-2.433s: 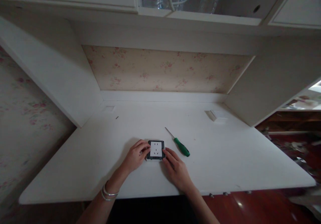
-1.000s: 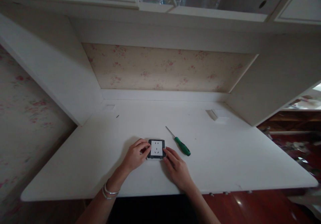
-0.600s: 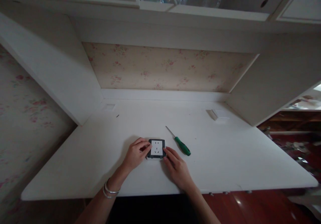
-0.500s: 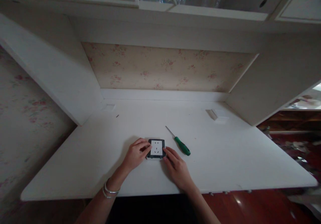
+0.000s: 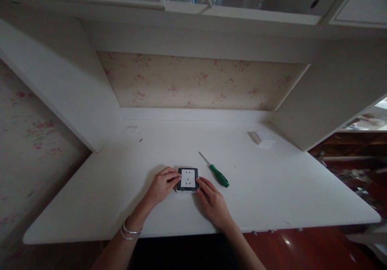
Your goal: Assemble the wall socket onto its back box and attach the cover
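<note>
The white counter [image 5: 272,193] spreads around the socket [image 5: 188,178], which lies on it face-up. At the socket's right edge, the right hand [image 5: 214,205] touches it, loosely curled; at its left edge, the left hand [image 5: 161,187] is pinched narrow. Whether either grips it, I cannot tell. Right of the socket lies a green-handled screwdriver [image 5: 213,170]; well beyond it, leftward, a thin dark sliver [image 5: 140,140].

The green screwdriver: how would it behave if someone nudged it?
The screwdriver would probably stay stiff, given its straight, metallic-looking shaft. Its rounded handle might let it roll a little on the flat table. The thick handle end likely outweighs the thin shaft, so it may swivel.
</note>
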Action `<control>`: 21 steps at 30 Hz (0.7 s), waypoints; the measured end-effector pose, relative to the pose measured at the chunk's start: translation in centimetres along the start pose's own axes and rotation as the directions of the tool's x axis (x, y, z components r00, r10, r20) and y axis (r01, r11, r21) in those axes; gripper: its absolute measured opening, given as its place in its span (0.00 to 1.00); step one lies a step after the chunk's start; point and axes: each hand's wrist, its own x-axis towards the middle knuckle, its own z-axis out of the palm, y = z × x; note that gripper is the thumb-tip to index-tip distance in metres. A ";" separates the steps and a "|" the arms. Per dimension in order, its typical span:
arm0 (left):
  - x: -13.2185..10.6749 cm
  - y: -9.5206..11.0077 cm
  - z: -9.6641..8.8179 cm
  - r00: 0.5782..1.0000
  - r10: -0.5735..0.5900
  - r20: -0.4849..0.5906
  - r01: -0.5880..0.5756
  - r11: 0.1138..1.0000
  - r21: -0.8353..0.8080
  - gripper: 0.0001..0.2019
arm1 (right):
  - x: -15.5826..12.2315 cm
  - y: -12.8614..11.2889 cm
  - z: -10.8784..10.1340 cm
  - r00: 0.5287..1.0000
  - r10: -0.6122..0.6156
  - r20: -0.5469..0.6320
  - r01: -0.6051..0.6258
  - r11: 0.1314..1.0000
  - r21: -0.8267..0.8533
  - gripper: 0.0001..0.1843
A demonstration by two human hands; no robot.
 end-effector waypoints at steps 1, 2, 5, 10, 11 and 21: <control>0.0 0.0 0.0 1.000 0.003 0.002 -0.003 1.000 -0.003 0.08 | 0.0 0.0 0.0 1.000 -0.001 -0.002 0.001 1.000 0.002 0.20; 0.0 -0.1 0.0 1.000 0.006 -0.001 -0.006 1.000 -0.005 0.08 | 0.0 0.0 0.0 1.000 -0.003 -0.003 0.003 1.000 0.004 0.20; 0.0 -0.1 0.0 1.000 0.011 -0.012 -0.012 1.000 -0.006 0.09 | 0.0 0.0 0.0 1.000 0.000 -0.010 0.000 1.000 -0.002 0.20; 0.1 0.1 0.0 1.000 -0.002 0.008 0.002 1.000 0.004 0.08 | 0.0 0.0 0.0 1.000 0.005 0.003 -0.005 1.000 -0.003 0.20; 0.1 0.1 0.0 1.000 -0.005 0.011 0.005 1.000 0.007 0.08 | 0.0 0.0 0.0 1.000 0.004 0.004 -0.004 1.000 -0.003 0.20; 0.1 0.4 0.0 1.000 -0.015 -0.007 0.015 1.000 0.012 0.08 | 0.0 0.0 0.0 1.000 -0.009 -0.012 0.009 1.000 -0.005 0.20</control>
